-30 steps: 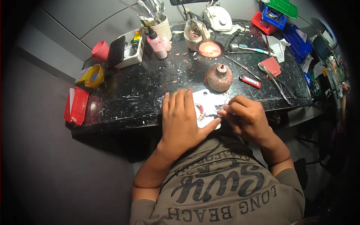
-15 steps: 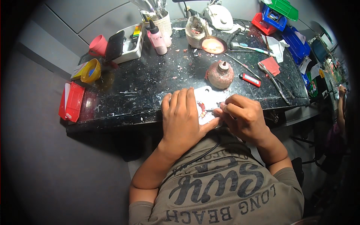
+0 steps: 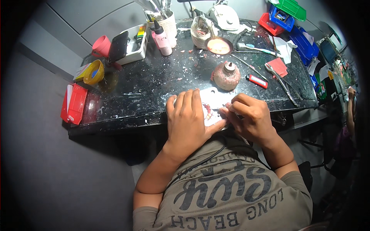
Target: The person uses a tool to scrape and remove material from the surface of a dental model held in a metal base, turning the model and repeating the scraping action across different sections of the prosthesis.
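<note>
At the bench's front edge, a white dental model (image 3: 214, 97) with a round hole near its far end rests between my hands. Red wax with small teeth (image 3: 208, 111) is set in it. My left hand (image 3: 185, 120) is closed round its left side, fingers over the far edge and thumb along the near edge. Close against the right side, my right hand (image 3: 250, 116) is closed in a pinch. A thin dark tool (image 3: 224, 106) shows at its fingertips, mostly hidden by them. Just beyond stands a round, wax-spattered spirit burner (image 3: 226, 77).
Right of the burner lie a red lighter (image 3: 257, 81), metal tongs (image 3: 282, 82) and a pink wax sheet (image 3: 278, 67). A pan of pink wax (image 3: 219, 46) and a toothbrush (image 3: 259, 49) sit farther back. Bottles (image 3: 162, 40), a white tray (image 3: 135, 52) and a yellow bowl (image 3: 93, 72) stand left.
The dental model has turned slightly in my left hand, so the red wax and teeth show at another angle. My right hand has shifted a little up and left.
</note>
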{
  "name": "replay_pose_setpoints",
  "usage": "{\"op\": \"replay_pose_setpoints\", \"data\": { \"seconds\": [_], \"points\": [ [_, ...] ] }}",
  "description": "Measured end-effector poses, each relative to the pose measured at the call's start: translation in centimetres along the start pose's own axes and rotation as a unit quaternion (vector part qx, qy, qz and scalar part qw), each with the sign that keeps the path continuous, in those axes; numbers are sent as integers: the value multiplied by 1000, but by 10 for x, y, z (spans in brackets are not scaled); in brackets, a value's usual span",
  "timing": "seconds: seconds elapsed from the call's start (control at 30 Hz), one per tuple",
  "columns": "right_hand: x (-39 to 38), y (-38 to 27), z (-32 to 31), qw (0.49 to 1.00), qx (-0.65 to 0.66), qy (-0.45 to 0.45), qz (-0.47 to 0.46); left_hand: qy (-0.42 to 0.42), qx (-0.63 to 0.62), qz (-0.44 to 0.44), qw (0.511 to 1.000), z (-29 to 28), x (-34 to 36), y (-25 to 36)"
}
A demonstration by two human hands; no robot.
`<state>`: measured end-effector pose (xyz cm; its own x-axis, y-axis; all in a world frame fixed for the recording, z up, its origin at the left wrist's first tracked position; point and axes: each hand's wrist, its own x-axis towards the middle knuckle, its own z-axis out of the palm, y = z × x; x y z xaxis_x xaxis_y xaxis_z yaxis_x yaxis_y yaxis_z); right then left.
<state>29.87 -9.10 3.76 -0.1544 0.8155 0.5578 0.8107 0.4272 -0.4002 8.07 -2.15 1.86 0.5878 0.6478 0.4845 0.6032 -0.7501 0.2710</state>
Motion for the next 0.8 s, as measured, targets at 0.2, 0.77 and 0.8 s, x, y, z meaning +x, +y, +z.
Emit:
{"op": "replay_pose_setpoints", "data": {
  "seconds": [0.2, 0.77, 0.8],
  "points": [
    [2, -3, 3, 998, -53, 9, -20, -2, 6, 2, 1000, 0, 0, 1],
    [3, 11, 4, 999, -3, 19, -30, 2, 13, 0, 1000, 1, 1, 2],
    [4, 11, 5, 999, -10, 26, -38, -1, 12, -3, 1000, 1, 1, 2]
  ]
}}
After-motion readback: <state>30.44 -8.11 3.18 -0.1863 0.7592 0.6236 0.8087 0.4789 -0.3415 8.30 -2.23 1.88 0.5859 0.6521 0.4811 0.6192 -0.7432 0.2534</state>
